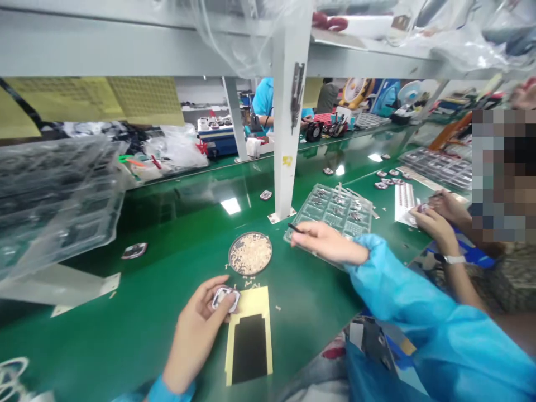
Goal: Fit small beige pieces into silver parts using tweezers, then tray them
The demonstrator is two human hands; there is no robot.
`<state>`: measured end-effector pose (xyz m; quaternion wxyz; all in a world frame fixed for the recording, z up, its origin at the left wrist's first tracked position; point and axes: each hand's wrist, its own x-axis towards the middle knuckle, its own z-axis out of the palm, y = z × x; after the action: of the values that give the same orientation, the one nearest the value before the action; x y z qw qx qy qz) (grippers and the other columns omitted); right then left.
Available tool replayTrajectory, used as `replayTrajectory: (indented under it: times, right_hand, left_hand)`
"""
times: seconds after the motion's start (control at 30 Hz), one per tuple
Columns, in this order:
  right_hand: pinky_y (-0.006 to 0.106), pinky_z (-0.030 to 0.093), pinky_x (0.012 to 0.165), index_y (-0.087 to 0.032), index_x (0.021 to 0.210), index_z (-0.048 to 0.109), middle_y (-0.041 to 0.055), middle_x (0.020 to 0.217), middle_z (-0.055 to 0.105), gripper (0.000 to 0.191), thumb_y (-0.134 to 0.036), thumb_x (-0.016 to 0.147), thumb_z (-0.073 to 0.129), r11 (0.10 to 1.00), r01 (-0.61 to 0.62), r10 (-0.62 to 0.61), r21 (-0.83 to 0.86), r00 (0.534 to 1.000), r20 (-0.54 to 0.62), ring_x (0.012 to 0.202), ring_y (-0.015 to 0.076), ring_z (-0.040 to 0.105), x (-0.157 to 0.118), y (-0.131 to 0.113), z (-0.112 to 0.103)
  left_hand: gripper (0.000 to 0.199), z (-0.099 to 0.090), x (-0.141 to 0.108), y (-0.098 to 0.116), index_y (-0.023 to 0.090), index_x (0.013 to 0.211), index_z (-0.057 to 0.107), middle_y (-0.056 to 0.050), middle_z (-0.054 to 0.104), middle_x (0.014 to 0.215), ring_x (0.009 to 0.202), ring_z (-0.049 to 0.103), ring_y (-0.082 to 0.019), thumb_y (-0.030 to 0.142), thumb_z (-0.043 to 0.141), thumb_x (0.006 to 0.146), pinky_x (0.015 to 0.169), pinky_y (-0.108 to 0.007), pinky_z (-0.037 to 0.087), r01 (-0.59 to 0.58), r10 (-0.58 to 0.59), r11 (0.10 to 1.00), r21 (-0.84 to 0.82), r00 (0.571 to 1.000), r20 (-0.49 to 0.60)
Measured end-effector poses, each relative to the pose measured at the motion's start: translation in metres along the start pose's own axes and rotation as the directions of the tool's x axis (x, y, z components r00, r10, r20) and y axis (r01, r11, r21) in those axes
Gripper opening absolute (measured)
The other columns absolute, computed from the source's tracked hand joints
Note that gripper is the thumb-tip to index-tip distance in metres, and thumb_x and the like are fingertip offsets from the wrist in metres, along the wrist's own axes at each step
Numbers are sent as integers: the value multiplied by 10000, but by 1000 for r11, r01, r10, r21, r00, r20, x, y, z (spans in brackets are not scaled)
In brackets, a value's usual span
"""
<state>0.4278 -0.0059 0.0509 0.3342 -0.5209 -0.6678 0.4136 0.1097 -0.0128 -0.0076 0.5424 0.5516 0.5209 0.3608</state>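
My left hand [203, 321] is closed around a small squarish part [225, 300] with a pale face and a dark rim, the thumb pressed on its face. In my right hand [320, 241] is a thin black tool [294, 228]; only its end shows beyond the fingers, so its kind is unclear. That hand is over the near edge of a clear compartment tray [312, 209] containing small parts. A yellow sheet with a black rectangle [250, 346] lies just right of my left hand. Behind it, a round dish [250, 254] is heaped with tiny cream-coloured pieces, some spilled beside it.
A white post [287, 139] rises from the green table [159, 290]. Clear trays [62, 190] overhang the left side, with a loose part [134, 250] below. At right, a co-worker's hands [439, 220] hold a small part near a white strip [404, 204].
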Motion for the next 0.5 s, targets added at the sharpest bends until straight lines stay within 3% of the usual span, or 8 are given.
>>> replayTrajectory:
  times: [0.03, 0.07, 0.1, 0.2, 0.27, 0.37, 0.5]
  right_hand:
    - [275, 519, 711, -184, 946, 667, 27, 867, 694, 306, -482, 909, 605, 978, -46, 24, -204, 994, -110, 750, 144, 648, 1, 6, -23]
    - [289, 513, 764, -200, 975, 684, 37, 923, 708, 278, -460, 897, 623, 898, -192, 90, -397, 961, -261, 811, 161, 657, 4, 14, -47]
    - [304, 503, 810, -216, 962, 697, 44, 940, 715, 272, -467, 874, 643, 754, -418, 181, -507, 874, -451, 863, 183, 664, 7, 23, -71]
    - [417, 481, 861, -117, 950, 706, 204, 1027, 699, 321, -417, 839, 680, 582, -672, 275, -457, 692, -668, 1008, 324, 653, 15, 55, -126]
    - [427, 490, 831, -92, 896, 708, 239, 1011, 695, 366, -430, 761, 754, 525, -747, 328, -408, 620, -712, 1000, 362, 659, 19, 74, -145]
    - [375, 503, 785, -116, 861, 709, 202, 985, 709, 394, -461, 693, 798, 503, -783, 372, -367, 579, -726, 948, 328, 683, 22, 92, -155]
    - [325, 489, 764, -128, 886, 712, 161, 970, 723, 325, -421, 751, 749, 565, -743, 339, -360, 606, -719, 916, 272, 681, 19, 91, -153]
  left_hand:
    - [556, 0, 0, 2, 176, 1130, 595, -29, 698, 845, 642, 624, -157, 483, 797, 713, 572, -248, 539, 5, -5, 1000, 25, 1000, -4]
    - [550, 0, 0, 3, 167, 1107, 618, -34, 701, 829, 632, 616, -157, 496, 799, 705, 569, -249, 535, 7, -6, 999, 39, 1000, -4]
    - [533, 0, 0, 4, 162, 1072, 635, -39, 703, 813, 626, 612, -160, 506, 799, 700, 556, -246, 525, 6, -5, 999, 42, 1000, -1]
    - [495, 2, 0, 6, 163, 994, 640, -59, 716, 817, 642, 630, -173, 517, 804, 690, 501, -227, 483, 5, -5, 1000, 0, 1000, 13]
    - [490, 3, 0, 7, 164, 969, 634, -68, 723, 833, 648, 642, -177, 520, 810, 683, 481, -217, 464, 14, -13, 1000, -24, 1000, 19]
    - [470, 3, -2, 8, 163, 946, 627, -64, 721, 805, 623, 639, -169, 522, 802, 698, 474, -212, 453, 17, -16, 999, -42, 999, 35]
    - [417, 3, -3, 9, 166, 938, 648, -50, 717, 753, 608, 639, -168, 507, 780, 737, 529, -233, 493, 11, -6, 998, -61, 997, 80]
